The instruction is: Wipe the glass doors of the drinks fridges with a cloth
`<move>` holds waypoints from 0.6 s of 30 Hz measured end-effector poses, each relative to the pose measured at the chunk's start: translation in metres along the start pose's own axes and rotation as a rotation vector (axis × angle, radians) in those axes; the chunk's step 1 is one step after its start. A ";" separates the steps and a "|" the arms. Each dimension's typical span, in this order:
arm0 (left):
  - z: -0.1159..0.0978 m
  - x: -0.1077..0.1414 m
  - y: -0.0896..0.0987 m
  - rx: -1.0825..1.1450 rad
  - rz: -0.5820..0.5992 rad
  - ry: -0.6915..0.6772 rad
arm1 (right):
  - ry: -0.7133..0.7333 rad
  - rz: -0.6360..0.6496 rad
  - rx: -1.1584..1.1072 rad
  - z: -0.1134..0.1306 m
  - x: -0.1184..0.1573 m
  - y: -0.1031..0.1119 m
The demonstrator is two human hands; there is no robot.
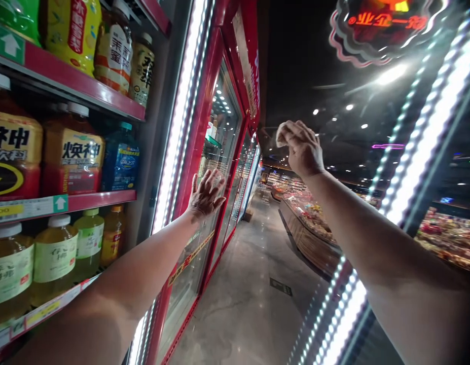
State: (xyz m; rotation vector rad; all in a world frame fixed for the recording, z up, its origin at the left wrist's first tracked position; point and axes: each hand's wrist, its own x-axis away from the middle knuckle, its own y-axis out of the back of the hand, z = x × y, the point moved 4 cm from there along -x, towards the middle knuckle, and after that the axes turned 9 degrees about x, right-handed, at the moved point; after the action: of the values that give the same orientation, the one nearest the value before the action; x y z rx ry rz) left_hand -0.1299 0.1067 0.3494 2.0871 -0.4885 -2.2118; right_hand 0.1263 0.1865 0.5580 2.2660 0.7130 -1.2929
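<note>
My right hand (306, 152) is raised in the middle of the view, its fingers closed over a pale folded cloth (282, 134). The cloth is up against what looks like a clear glass pane, which shows mirrored light strips (421, 147) and a round sticker (390, 25). Lower and to the left, my left hand (208, 195) has its fingers spread and holds nothing. It appears in front of a red-framed glass door (219, 147); whether the palm touches any glass, I cannot tell.
On the left, an open drinks cooler has several bottles (73, 149) on shelves with red edges (86, 200). A bright light strip (181, 111) runs down its side. Beyond lie a grey floor (253, 284) and a wood-sided produce stand (306, 228).
</note>
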 end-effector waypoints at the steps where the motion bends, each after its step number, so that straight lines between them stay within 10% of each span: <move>1: -0.001 0.000 0.001 -0.003 -0.002 0.002 | -0.046 -0.038 0.018 -0.006 0.002 0.002; 8: 0.000 -0.015 0.015 -0.012 -0.053 -0.003 | 0.109 0.115 -0.013 -0.021 0.033 0.014; 14: -0.016 -0.067 0.029 -0.008 -0.068 0.102 | -0.160 -0.043 0.072 -0.094 0.033 0.040; 18: -0.041 -0.104 0.024 0.027 -0.041 0.025 | -0.118 -0.014 0.037 -0.091 0.048 0.039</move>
State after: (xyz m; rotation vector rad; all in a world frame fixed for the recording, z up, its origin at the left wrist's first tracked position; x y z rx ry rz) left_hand -0.0850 0.1037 0.4548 2.1545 -0.4804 -2.2099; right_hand 0.2307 0.2207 0.5632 2.1958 0.6695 -1.4440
